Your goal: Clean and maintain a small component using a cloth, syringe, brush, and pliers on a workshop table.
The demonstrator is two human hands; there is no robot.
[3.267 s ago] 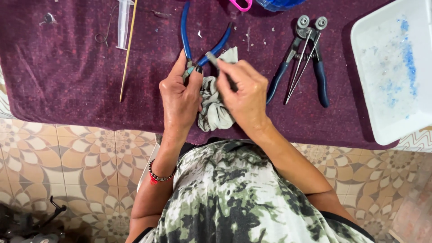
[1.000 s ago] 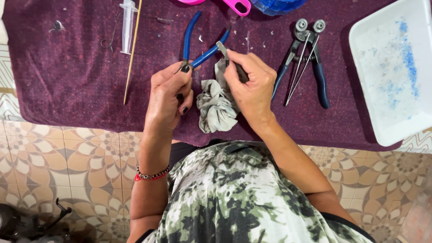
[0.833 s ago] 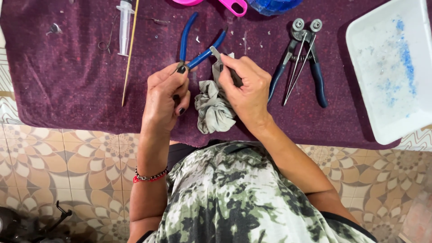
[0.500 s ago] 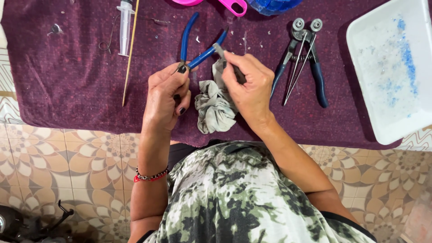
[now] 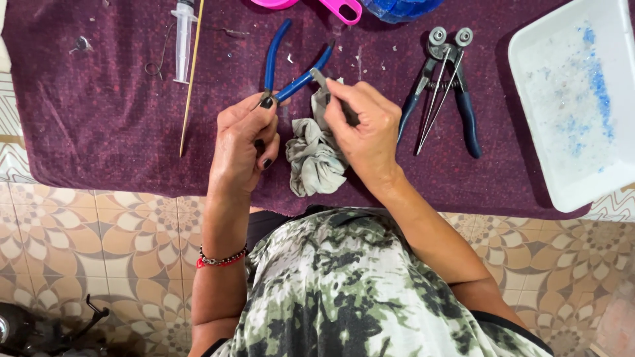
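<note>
A table under a dark purple cloth (image 5: 99, 119) stands over a patterned tile floor (image 5: 99, 231). On the cloth lie a syringe (image 5: 183, 39), a thin wooden stick (image 5: 190, 79), blue-handled pliers (image 5: 291, 63), wheeled nippers (image 5: 444, 86), a crumpled grey rag (image 5: 314, 155) and a white tray (image 5: 569, 99)

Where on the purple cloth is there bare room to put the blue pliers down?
Bare cloth lies left of the wooden stick, and between the dark-handled nippers and the white tray. It is crowded around both hands, the grey rag and the blue pliers.

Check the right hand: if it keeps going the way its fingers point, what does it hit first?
The right hand points up and slightly left across the purple cloth. First in line is probably the blue handle of the pliers, right at its fingers; height above the handle is unclear.
</note>
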